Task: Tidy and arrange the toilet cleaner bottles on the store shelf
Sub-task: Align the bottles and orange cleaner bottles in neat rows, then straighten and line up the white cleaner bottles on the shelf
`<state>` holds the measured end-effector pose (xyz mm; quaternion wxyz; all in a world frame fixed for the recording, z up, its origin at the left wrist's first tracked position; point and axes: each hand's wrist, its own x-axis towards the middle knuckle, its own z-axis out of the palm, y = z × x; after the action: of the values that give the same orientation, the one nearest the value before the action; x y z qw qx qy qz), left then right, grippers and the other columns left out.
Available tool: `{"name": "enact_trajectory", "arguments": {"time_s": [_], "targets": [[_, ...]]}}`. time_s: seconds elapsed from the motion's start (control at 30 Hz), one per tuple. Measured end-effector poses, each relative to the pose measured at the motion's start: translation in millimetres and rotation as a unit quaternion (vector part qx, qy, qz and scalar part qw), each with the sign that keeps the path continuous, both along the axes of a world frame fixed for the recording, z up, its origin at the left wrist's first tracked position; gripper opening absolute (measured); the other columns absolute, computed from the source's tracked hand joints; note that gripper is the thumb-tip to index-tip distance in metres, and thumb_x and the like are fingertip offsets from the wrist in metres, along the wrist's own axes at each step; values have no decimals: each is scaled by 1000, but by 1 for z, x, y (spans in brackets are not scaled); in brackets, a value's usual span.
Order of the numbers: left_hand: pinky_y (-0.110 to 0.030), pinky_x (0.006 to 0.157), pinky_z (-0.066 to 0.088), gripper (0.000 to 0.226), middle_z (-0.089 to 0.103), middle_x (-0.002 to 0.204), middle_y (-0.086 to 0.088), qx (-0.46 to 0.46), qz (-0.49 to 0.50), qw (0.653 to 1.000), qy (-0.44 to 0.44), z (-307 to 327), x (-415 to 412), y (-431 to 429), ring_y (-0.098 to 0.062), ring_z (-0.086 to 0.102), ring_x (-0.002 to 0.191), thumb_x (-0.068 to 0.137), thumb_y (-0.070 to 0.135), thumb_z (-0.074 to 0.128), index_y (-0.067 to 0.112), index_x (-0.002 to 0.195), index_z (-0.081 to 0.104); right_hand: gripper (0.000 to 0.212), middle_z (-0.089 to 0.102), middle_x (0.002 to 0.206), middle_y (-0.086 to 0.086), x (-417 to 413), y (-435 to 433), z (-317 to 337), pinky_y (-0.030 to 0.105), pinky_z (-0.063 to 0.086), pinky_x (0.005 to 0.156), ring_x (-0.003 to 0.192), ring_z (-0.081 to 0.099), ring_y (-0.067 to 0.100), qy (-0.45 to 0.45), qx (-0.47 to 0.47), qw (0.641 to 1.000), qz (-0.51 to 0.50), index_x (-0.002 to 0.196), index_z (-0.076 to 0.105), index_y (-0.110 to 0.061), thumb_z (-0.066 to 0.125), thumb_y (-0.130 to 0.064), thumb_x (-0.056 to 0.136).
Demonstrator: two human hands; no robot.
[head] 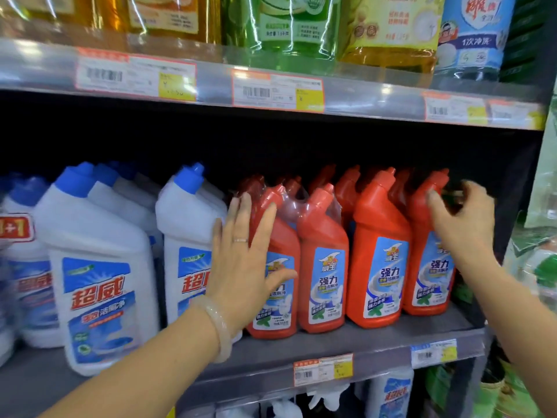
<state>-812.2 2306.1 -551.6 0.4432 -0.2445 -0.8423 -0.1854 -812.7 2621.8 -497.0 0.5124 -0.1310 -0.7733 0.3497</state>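
Observation:
Several red toilet cleaner bottles point(379, 254) stand in rows on the right half of the grey middle shelf point(376, 339); the two leftmost are shrink-wrapped as a pair point(324, 267). White bottles with blue caps point(96, 267) fill the left half. My left hand point(244, 260) lies flat with fingers spread against the left side of the wrapped pair, between it and a white bottle point(187, 236). My right hand point(461, 224) reaches around the neck of the rightmost red bottle point(428, 267), fingers curled and blurred; whether it grips is unclear.
The upper shelf holds yellow, green and blue dish-soap bottles point(295, 25) behind price tags point(277, 89). More white bottles point(388, 393) stand on the shelf below. Green packaged goods point(539, 267) hang at the right, past the shelf's dark end panel.

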Motion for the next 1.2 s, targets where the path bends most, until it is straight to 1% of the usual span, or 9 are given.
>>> {"name": "enact_trajectory", "arguments": {"time_s": [0.07, 0.17, 0.33, 0.5, 0.77, 0.9, 1.0, 1.1, 1.2], "targets": [[-45, 111, 10, 90, 5, 153, 1, 104, -43, 993, -18, -22, 14, -18, -12, -1, 142, 72, 58, 63, 35, 141, 10, 48, 58, 108, 17, 21, -52, -7, 23, 42, 92, 101, 55, 27, 108, 35, 992, 60, 109, 57, -7, 54, -45, 82], [-37, 110, 20, 76, 13, 145, 18, 229, -50, 972, -25, -55, 28, -47, 12, 0, 135, 74, 55, 52, 39, 137, 11, 19, 60, 91, 0, 35, -144, -8, 17, 45, 80, 86, 59, 16, 68, 131, 962, 230, 93, 62, -19, 57, -32, 80], [-35, 108, 19, 87, 14, 144, 13, 324, 0, 945, -41, -74, 39, -91, 18, 1, 132, 69, 42, 68, 31, 140, 18, 56, 54, 128, 11, 21, -248, 9, 11, 30, 94, 116, 49, 17, -60, 273, 898, 341, 129, 47, -6, 66, -31, 82], [-52, 112, 25, 104, 19, 148, -7, 416, 71, 904, -71, -70, 30, -144, -22, 19, 138, 63, 25, 84, 13, 143, 19, 103, 37, 146, 13, 4, -295, 13, 27, 32, 103, 134, 38, 26, -157, 182, 907, 346, 147, 10, -8, 73, -42, 73], [-40, 102, 39, 93, 45, 118, 0, 419, -10, 891, -176, -65, 14, -171, -20, 45, 112, 56, 32, 85, 23, 130, 30, 75, 53, 116, 14, -24, -308, -12, 38, 40, 89, 110, 48, 34, -180, 256, 914, 257, 128, 41, -11, 61, -55, 71], [-34, 112, 24, 102, 31, 134, 6, 395, -23, 901, -181, -67, 23, -174, -17, 27, 130, 62, 26, 84, 20, 140, 19, 84, 41, 135, 20, -18, -310, -12, 39, 33, 104, 126, 37, 35, -145, 231, 929, 249, 140, 29, -7, 70, -39, 75], [-25, 110, 13, 109, 15, 144, 10, 405, 3, 899, -166, -66, 38, -186, -8, 10, 138, 65, 33, 80, 22, 145, 7, 64, 45, 129, 16, 10, -327, -14, 23, 29, 100, 122, 39, 26, 32, 191, 950, 244, 133, 40, -3, 65, -31, 80], [-31, 112, 22, 95, 18, 146, 5, 447, 26, 886, -117, -66, 52, -216, -10, 18, 138, 71, 33, 72, 22, 144, 13, 36, 49, 103, -6, 45, -370, -16, 9, 37, 86, 98, 47, 4, 123, 231, 895, 361, 114, 54, -6, 55, -27, 85], [-43, 114, 24, 83, 22, 146, -3, 486, 76, 867, -76, -72, 59, -251, -18, 22, 138, 76, 24, 69, 16, 143, 20, 40, 41, 106, -27, 57, -430, -29, 3, 37, 82, 99, 42, -13, -38, 219, 829, 512, 125, 47, -20, 58, -27, 88]]}}
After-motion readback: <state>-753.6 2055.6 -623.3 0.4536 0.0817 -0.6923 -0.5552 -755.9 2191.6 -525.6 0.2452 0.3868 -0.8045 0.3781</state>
